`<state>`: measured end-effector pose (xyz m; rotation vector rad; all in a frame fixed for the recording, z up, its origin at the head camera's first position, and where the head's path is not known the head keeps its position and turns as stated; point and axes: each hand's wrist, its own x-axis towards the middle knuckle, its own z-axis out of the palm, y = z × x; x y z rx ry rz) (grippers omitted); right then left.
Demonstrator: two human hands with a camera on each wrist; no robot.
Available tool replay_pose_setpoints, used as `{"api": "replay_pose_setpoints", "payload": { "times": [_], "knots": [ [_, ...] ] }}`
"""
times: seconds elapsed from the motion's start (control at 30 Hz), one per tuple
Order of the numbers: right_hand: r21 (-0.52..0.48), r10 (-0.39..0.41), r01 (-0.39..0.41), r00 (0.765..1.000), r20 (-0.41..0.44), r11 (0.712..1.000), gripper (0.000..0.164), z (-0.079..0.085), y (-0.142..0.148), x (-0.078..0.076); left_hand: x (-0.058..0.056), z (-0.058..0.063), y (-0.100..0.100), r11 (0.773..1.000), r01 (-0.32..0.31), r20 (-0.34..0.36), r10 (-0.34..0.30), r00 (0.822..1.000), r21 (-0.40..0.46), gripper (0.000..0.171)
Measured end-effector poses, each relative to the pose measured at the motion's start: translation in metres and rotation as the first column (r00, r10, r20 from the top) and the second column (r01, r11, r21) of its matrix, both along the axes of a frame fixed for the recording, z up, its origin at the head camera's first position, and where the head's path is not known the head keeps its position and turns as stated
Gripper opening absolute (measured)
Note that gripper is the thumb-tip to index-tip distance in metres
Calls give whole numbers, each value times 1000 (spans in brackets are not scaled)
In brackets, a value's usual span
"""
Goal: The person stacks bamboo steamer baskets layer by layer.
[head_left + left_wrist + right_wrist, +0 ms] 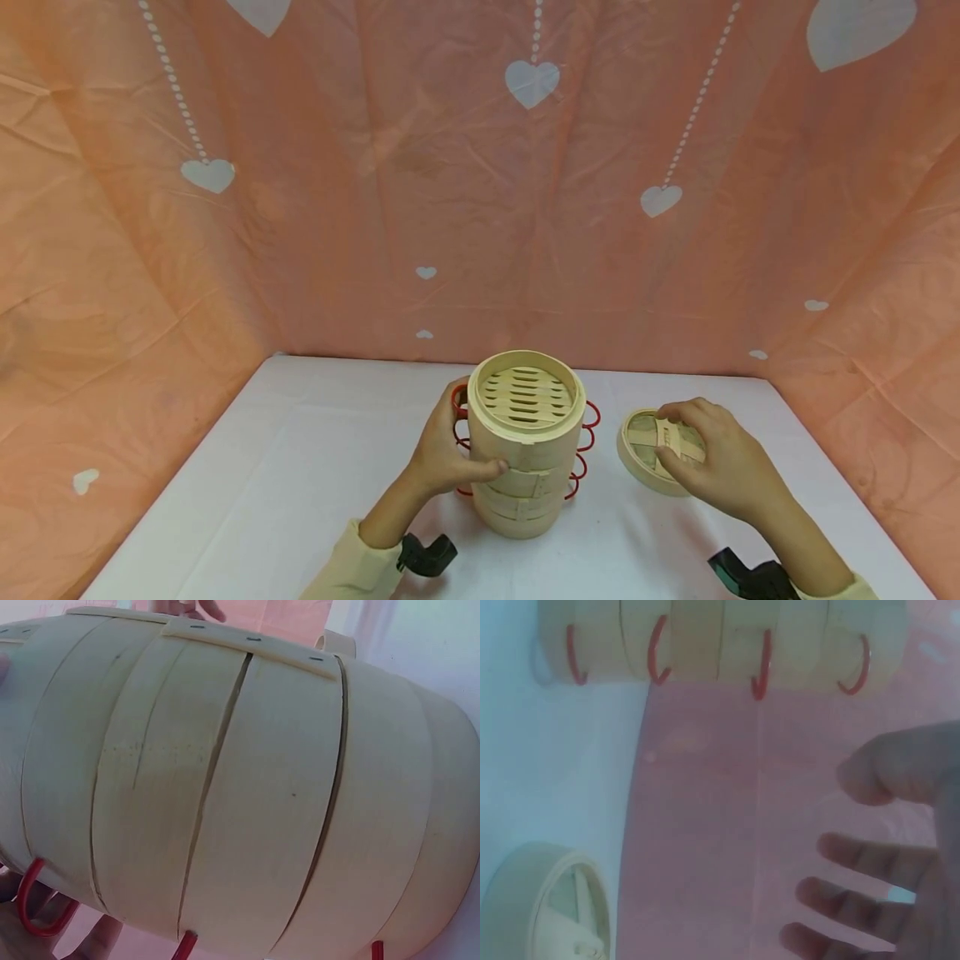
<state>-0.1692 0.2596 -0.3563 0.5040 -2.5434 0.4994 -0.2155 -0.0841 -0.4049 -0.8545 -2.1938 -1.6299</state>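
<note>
In the head view, a tall stack of bamboo steamer baskets (525, 454) with red loop handles stands upright, its slatted top uncovered. My left hand (438, 458) grips its left side, thumb across the front and fingers behind, mostly hidden. Close up in the left wrist view, the steamer stack (247, 772) fills the frame. To the right, a round bamboo lid (643, 437) with crossed strips lies on the table. Above it hovers my right hand (716, 458), fingers spread. The right wrist view shows the lid (514, 907) apart from these fingers.
A white table (255, 492) carries everything. Orange-pink cloth with white hearts (465, 192) hangs behind it and along both sides. Each wrist wears a black camera mount, the left mount (427, 554) being close to the stack's base.
</note>
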Motion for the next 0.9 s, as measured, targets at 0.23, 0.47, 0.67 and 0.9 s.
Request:
{"api": "replay_pose_setpoints", "payload": {
  "times": [0.23, 0.47, 0.67, 0.9],
  "knots": [
    [28, -30, 27, 990, 140, 999, 27, -7, 4, 0, -2, 1, -3, 1000, -19, -54, 18, 998, -23, 96],
    [40, -20, 14, 986, 164, 999, 25, -21, 7, 1, 0, 2, -4, 999, 5, -31, -6, 999, -34, 98],
    [28, -36, 30, 974, 225, 999, 25, -28, 10, 1, 1, 3, -4, 999, 32, 11, -32, 999, -23, 99],
    [27, -66, 61, 962, 265, 998, 24, -40, 17, 0, 1, 4, -4, 999, 31, 14, -30, 999, -31, 100]
  ]
}}
